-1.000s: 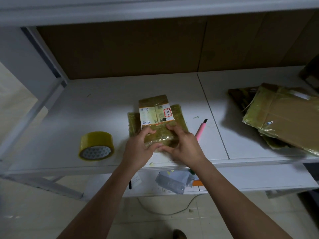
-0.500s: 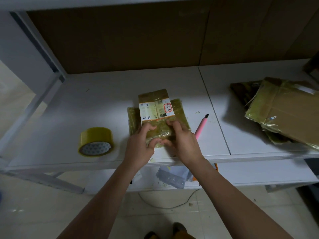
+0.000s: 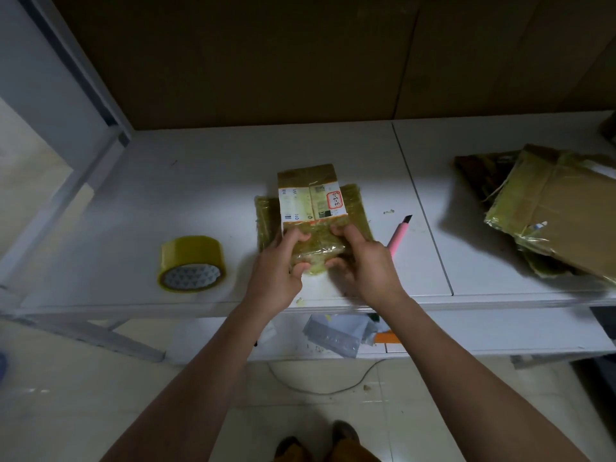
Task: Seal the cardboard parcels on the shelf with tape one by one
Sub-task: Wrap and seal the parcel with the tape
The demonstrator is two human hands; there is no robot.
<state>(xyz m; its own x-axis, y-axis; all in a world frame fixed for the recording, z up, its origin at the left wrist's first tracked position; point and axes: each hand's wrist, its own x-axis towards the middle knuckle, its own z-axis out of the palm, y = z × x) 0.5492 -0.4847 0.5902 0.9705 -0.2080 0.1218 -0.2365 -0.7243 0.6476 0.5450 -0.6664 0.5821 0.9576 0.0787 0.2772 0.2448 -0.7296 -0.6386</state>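
cardboard parcel [image 3: 311, 208] between both hands [image 3: 320, 271]

Small cardboard parcel [image 3: 311, 208]: flat, wrapped in yellowish clear tape, white printed label with a red-framed handwritten mark on top; lies on the white shelf [image 3: 206, 181] near its front edge, over a second flat taped packet, gripped at its near end by both hands
Tape roll [image 3: 191, 263]: yellowish, wide, patterned white core facing the viewer; rests tilted on the shelf, left of the parcel and apart from it
Larger cardboard parcels [image 3: 553, 211]: flat, brown, partly covered in yellowish tape, stacked askew at the shelf's right end
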